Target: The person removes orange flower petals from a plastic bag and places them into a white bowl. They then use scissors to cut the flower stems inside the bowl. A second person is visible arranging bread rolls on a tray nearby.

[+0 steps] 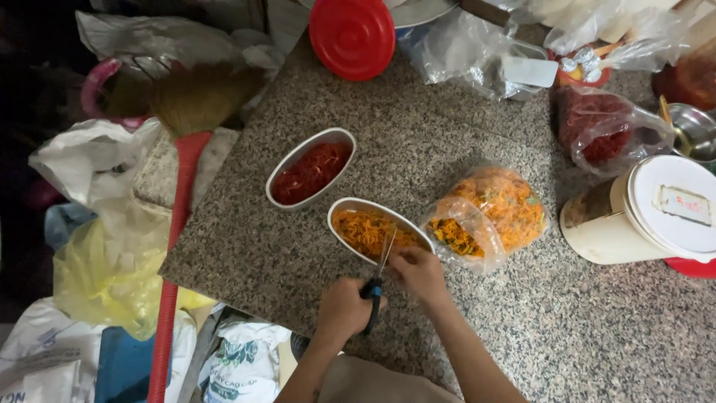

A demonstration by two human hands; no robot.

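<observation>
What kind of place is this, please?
Probably a home or small-shop food preparation corner: a granite counter, oval dishes of shredded orange food and red food, and a broom beside it.

Clear bag of orange shreds (496, 209) beside white-lidded, labelled cream tub (649, 213).

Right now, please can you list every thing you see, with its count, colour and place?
oval tray of red shreds: one, white rim, counter middle
oval tray of orange shreds: one, white rim, in front of the hands
bag of orange shreds: one, clear, right of that tray
bag of red shreds: one, clear, far right
red lid: one, top edge
lidded tub: one, cream, right edge
broom: one, red handle, left of counter
scissors: one, dark handles, in left hand's grip
left hand: holds scissors
right hand: at tray rim
</observation>
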